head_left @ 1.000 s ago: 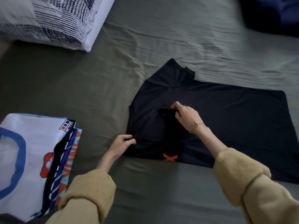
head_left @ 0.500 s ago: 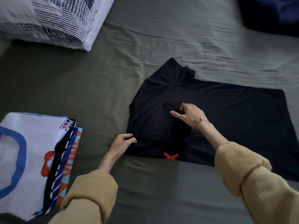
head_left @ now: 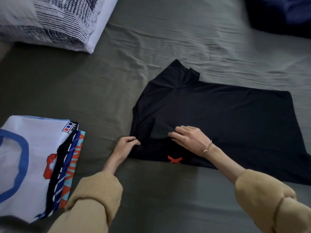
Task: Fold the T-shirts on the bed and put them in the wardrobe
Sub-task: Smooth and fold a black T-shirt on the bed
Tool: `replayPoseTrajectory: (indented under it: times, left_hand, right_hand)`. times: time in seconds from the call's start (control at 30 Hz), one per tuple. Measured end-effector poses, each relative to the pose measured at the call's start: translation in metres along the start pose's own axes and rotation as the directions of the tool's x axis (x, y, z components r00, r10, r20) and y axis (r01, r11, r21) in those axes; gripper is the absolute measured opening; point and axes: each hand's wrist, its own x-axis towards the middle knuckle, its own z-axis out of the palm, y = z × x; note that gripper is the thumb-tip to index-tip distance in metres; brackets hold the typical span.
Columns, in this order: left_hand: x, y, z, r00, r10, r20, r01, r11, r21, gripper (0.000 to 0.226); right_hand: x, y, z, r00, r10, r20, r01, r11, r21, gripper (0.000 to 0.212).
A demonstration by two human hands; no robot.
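Black T-shirt [head_left: 218,118] is lying half-folded on the bed [head_left: 168,47], long axis running left to right, collar end toward the left hand [head_left: 125,147], which is pinching that near-left edge. Right hand [head_left: 188,137] is pressing with fairly straight fingers on the tucked sleeve [head_left: 159,132], the hem stretching away on its side, so likely the nearer hand for folding it over. Folded stack [head_left: 33,162] is sitting well left; no wardrobe or other container showing.

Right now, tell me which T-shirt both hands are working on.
The black T-shirt with the red X, spread on the bed; the left hand pinches its edge. The others sit folded in the stack.
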Motion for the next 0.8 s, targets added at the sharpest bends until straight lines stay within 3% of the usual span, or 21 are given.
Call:
replayPoseTrajectory:
  times: [0.1,0.17,0.27,0.37,0.43,0.6,0.8]
  left_hand:
    - [-0.004,0.005,0.001,1.0,-0.01,-0.017,0.01,1.0,-0.001,0.019]
    - [-0.009,0.007,0.002,0.999,-0.018,-0.035,0.017,1.0,-0.006,0.018]
    - [-0.02,0.019,0.01,0.989,-0.009,-0.145,0.031,0.987,0.155,0.053]
    - [-0.035,0.037,0.029,0.953,0.035,-0.302,0.118,0.873,0.473,0.092]
    - [-0.041,0.043,0.04,0.941,0.072,-0.33,0.144,0.798,0.585,0.104]
    - [-0.041,0.04,0.043,0.956,0.064,-0.285,0.153,0.721,0.675,0.104]
    - [-0.04,0.041,0.039,0.957,0.082,-0.278,0.142,0.703,0.697,0.101]
  right_hand:
    - [-0.018,-0.004,0.006,0.989,-0.092,0.111,0.093,0.996,-0.003,0.03]
    - [-0.026,-0.005,0.007,0.981,-0.064,0.183,0.067,0.998,-0.009,0.04]
    - [-0.035,-0.012,0.006,0.98,0.015,0.198,-0.012,1.0,-0.017,0.045]
    - [-0.039,-0.019,0.006,0.972,0.073,0.223,-0.077,0.997,0.009,0.054]
    - [-0.04,-0.022,0.005,0.965,0.101,0.243,-0.114,0.993,0.039,0.057]
    - [-0.043,-0.021,-0.002,0.956,0.174,0.237,-0.187,0.982,0.031,0.044]
    - [-0.057,-0.015,-0.002,0.953,0.187,0.238,-0.201,0.979,0.036,0.049]
